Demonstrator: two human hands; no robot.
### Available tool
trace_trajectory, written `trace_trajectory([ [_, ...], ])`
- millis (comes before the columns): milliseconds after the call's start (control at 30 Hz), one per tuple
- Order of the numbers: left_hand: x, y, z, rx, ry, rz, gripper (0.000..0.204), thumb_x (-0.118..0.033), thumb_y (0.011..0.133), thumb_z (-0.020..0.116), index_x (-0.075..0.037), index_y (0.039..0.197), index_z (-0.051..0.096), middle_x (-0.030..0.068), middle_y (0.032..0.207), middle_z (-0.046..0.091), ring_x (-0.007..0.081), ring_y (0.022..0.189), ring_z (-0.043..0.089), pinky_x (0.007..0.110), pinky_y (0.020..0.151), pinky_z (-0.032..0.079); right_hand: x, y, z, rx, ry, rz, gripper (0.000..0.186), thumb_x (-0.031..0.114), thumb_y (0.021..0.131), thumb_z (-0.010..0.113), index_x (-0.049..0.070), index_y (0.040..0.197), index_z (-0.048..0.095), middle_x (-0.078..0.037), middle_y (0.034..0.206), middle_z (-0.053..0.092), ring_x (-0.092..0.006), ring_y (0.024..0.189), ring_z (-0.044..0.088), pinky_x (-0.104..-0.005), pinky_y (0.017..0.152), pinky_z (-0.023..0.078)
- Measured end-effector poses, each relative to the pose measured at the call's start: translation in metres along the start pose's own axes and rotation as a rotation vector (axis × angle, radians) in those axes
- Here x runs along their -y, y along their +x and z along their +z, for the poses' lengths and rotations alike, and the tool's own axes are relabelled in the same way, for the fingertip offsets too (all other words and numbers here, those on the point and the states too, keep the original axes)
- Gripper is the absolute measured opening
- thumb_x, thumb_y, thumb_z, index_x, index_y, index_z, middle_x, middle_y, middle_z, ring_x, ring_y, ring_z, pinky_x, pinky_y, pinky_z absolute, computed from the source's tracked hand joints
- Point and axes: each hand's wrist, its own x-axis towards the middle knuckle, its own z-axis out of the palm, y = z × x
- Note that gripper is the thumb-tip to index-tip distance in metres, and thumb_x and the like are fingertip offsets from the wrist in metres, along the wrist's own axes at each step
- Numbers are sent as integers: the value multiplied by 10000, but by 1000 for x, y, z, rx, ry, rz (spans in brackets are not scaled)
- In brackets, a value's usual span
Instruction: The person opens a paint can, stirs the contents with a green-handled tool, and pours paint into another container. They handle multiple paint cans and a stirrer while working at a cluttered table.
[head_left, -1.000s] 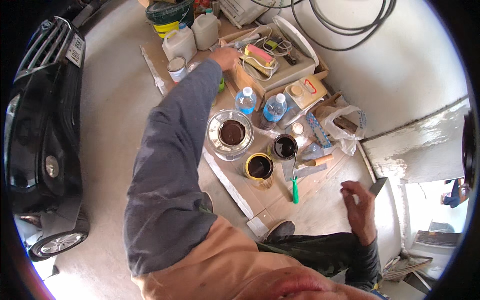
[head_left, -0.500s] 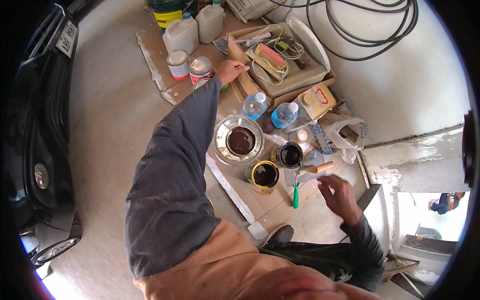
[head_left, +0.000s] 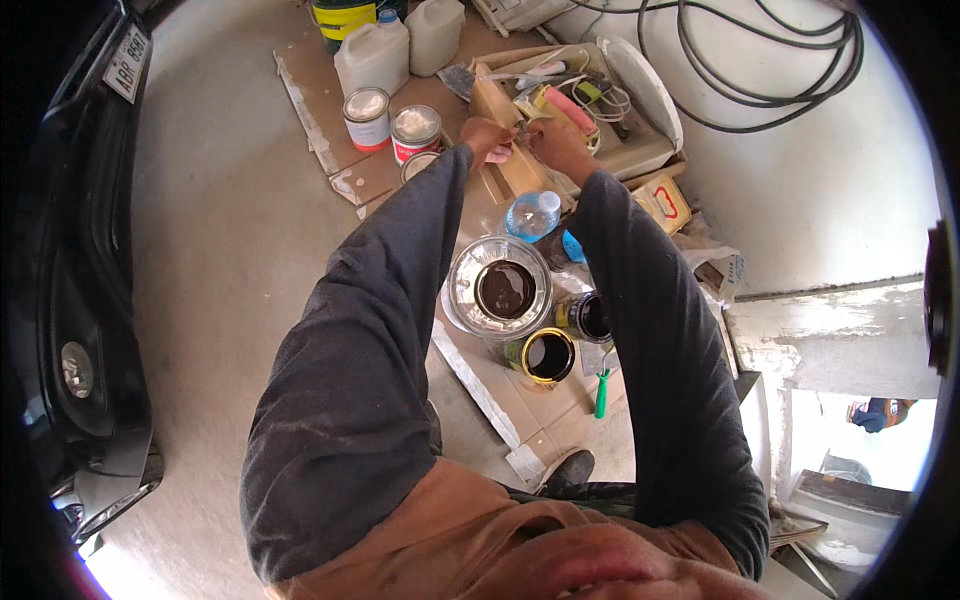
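At the far side of the work spot, my left hand [head_left: 484, 139] and my right hand [head_left: 562, 148] are close together over a light wooden board [head_left: 522, 176] beside a box of tools [head_left: 655, 160]. The fingers of both hands are curled closed. Whatever they pinch between them is too small to make out. In the box, just beyond my right hand, lies a pink paint roller [head_left: 570, 110]. Nearer me stand a clear round tub with dark brown liquid [head_left: 505, 289], a yellow-rimmed can of dark liquid [head_left: 550, 356] and another dark can [head_left: 594, 316], partly hidden by my right sleeve.
Lidded paint cans [head_left: 367, 118] and white jugs [head_left: 373, 58] stand at the far left on cardboard. A blue-liquid bottle [head_left: 531, 216] stands below my hands. A green-handled roller frame [head_left: 601, 394] lies near the cans. A black car [head_left: 80, 300] is at left, a coiled hose [head_left: 850, 60] far right.
My right hand has moved from beside the green handle up and away to the board, joining my left hand. The view has shifted slightly.
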Motion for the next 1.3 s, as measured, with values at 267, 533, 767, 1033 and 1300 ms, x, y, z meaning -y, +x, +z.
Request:
trace_trajectory([
  [267,32,-1,-7,127,-274,69,141,-136,990,675,-62,1102,632,93,1012,703,254,935,725,409,848,614,8,17,21,150,65,178,320,341,945,581,74,998,751,-192,1020,743,-422,978,714,-526,832,564],
  [533,45,-5,-4,58,-451,56,146,-104,989,663,-61,1103,583,111,1094,680,281,1009,713,451,919,595,1,42,56,89,-164,217,388,376,871,648,13,963,750,-249,995,738,-422,925,733,-507,803,583],
  [767,74,3,14,124,-776,179,101,-75,989,629,-64,1069,569,133,1077,688,315,1034,712,471,935,575,-34,50,62,235,-140,277,351,348,872,640,27,861,780,-256,943,740,-424,888,741,-513,749,585],
  [1033,40,-5,10,213,-429,-81,300,-303,997,572,-43,1145,598,143,1056,676,332,932,726,507,855,599,-15,48,60,144,-444,-49,289,307,871,657,53,872,794,-190,889,760,-418,851,740,-503,724,598],
  [1300,2,-16,7,299,-106,-223,392,-439,966,607,-56,1042,639,114,891,679,289,833,728,500,803,612,-31,42,48,182,-224,-169,243,249,860,650,48,880,785,-146,867,756,-381,814,740,-474,737,589],
])
